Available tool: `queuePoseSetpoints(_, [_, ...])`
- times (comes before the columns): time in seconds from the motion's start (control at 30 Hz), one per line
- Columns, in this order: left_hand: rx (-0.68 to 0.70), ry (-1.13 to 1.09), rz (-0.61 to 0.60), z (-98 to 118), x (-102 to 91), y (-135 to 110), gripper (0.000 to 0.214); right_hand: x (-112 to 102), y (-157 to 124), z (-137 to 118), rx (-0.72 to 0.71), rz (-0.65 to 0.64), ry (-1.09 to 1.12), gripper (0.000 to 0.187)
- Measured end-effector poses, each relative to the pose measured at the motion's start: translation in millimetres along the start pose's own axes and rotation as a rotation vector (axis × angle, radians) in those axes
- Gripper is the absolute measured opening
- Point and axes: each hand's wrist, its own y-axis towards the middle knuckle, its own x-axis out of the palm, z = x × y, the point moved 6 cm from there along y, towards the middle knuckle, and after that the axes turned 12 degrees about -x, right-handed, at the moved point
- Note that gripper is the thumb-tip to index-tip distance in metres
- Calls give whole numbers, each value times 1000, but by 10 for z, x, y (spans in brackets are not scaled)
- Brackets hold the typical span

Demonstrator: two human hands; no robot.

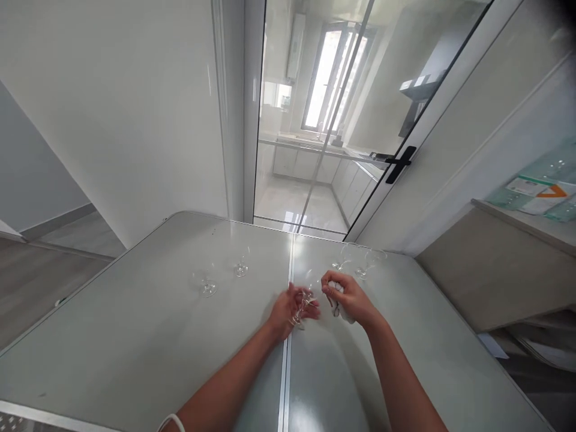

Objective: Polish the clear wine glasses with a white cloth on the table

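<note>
Near the table's middle seam, my left hand (288, 309) is wrapped round a clear wine glass (307, 298), whose foot shows below the fingers. Just to the right, my right hand (348, 295) is closed on a bunched white cloth (336, 300) with dark lines on it. A small gap lies between cloth and glass. Two more wine glasses stand on the left half of the table, one nearer (207, 287) and one farther (241, 268). Beyond my right hand stand two others, a left one (338, 264) and a right one (361, 272); their clear bowls are faint.
The grey-green table (148, 336) has a metal seam down its middle. A glass door (315, 150) with a black handle (400, 165) is behind it. At right, a wooden shelf unit (486, 258) stands against the table and carries clear plastic packages (544, 189).
</note>
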Motion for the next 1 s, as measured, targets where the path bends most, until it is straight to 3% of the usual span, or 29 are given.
queuePoseSetpoints(0.07, [-100,140,-161,-101,149,-44,55,16,-104,60,10,35,-7,25])
queuePoseSetpoints(0.13, [-84,248,-195,-142,189,-68,49,1,-204,161,48,169,106,37])
queuePoseSetpoints(0.23, [15,303,-97,-117,133,-61,46,-3,-342,301,96,371,386,67])
queuePoseSetpoints(0.3, [57,325,12,-82,83,-48,49,58,-377,314,93,403,529,79])
queuePoseSetpoints(0.4, [71,376,174,-30,45,-41,58,211,-343,227,66,344,647,88])
queuePoseSetpoints(0.5, [84,410,248,17,56,-63,53,332,-286,147,45,266,689,86])
queuePoseSetpoints(0.67, [215,339,272,148,36,-160,38,316,-289,273,122,245,584,53])
queuePoseSetpoints(0.83, [268,258,359,224,-35,-212,37,291,-307,278,117,86,514,22])
queuePoseSetpoints(1.0, [297,332,411,231,-56,-206,36,275,-300,86,-71,-78,266,37])
